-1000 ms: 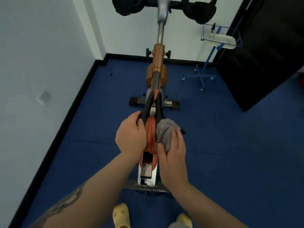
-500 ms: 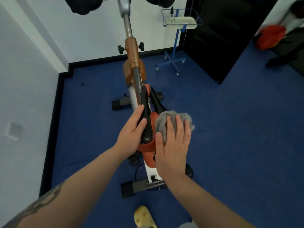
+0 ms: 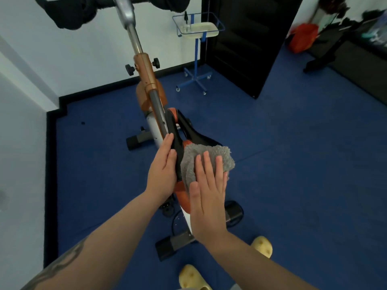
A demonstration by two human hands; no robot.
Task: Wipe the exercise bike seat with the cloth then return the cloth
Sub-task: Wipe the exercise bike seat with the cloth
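Observation:
The exercise bike's black and orange seat (image 3: pixel 178 135) sits at the centre of the head view, its narrow nose pointing away from me. My left hand (image 3: pixel 163 170) lies along the seat's left side, fingers gripping its edge. A grey fluffy cloth (image 3: pixel 209 151) covers the right rear part of the seat. My right hand (image 3: pixel 207 197) presses flat on the cloth, fingers straight and together; the palm hides the seat's rear.
The bike's orange post (image 3: pixel 146 74) and black handlebars (image 3: pixel 73 13) rise ahead. A blue wheeled stand with a tray (image 3: pixel 198 30) is behind, by a dark open door (image 3: pixel 247 42). White walls close the left; blue floor lies to the right. Yellow shoes (image 3: pixel 262 245) are below.
The view swung to the right, and the door and room beyond came into sight. My right hand flattened and spread the cloth wider over the seat's right side. My left hand stayed on the seat.

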